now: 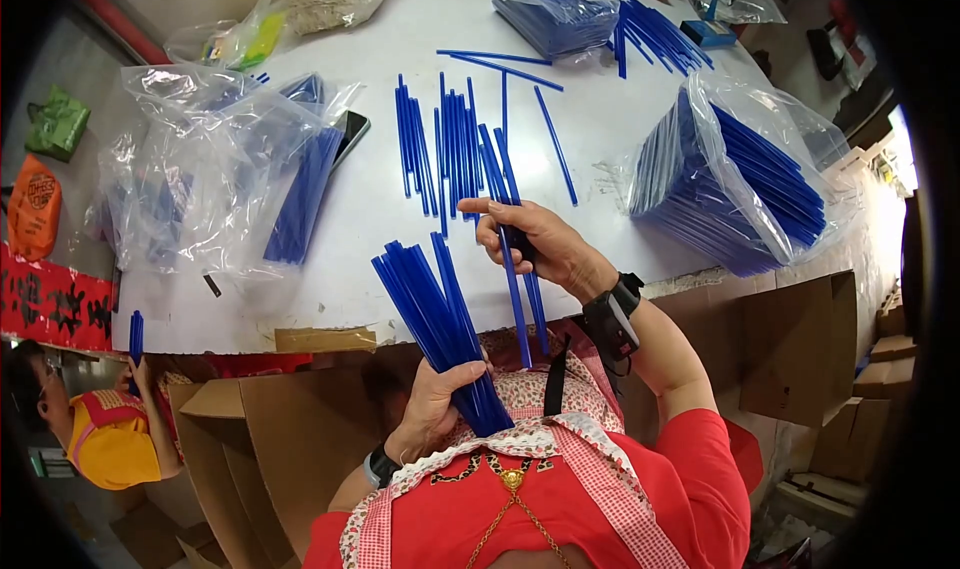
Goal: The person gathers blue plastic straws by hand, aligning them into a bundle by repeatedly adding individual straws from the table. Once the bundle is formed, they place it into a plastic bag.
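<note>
My left hand (pixel 437 397) grips a thick bundle of blue plastic sticks (pixel 425 304) close to my chest, the bundle slanting up to the left over the table edge. My right hand (pixel 530 237) pinches two or three blue sticks (pixel 517 269) that point down toward my apron. Just beyond that hand, several loose blue sticks (pixel 450 149) lie spread on the white table (pixel 380 219).
Clear plastic bags of blue sticks sit at the left (pixel 230 169), right (pixel 740 179) and far side (pixel 555 9). A phone (pixel 350 131) lies by the left bag. Cardboard boxes (pixel 290 429) stand below the table. Another person (pixel 110 429) holds blue sticks at lower left.
</note>
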